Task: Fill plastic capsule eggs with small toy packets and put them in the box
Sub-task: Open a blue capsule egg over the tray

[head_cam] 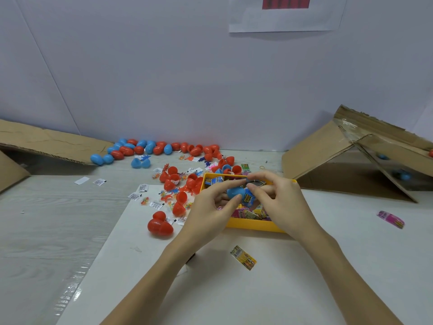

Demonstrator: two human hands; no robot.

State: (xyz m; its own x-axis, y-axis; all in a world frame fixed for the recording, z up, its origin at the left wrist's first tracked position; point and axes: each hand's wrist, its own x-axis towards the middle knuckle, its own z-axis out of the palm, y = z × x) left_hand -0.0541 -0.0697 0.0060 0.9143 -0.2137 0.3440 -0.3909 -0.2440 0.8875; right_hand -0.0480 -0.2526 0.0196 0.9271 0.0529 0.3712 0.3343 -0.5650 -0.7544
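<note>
A flattened cardboard flap (46,144) is lying far left. Beside it, roughly twenty closed eggs (150,147) are lining the wall. My left hand (210,207) is gripping one blue egg half (234,191), my right hand (283,202) pinching one blue packet (248,198) against it, over the yellow tray (253,226). One yellow packet (243,257) is lying on open white sheet nearer me. The box (351,160) is sitting far right.

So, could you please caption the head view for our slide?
Both hands, left and right, work a blue packet into a blue capsule egg over the yellow tray.
</note>
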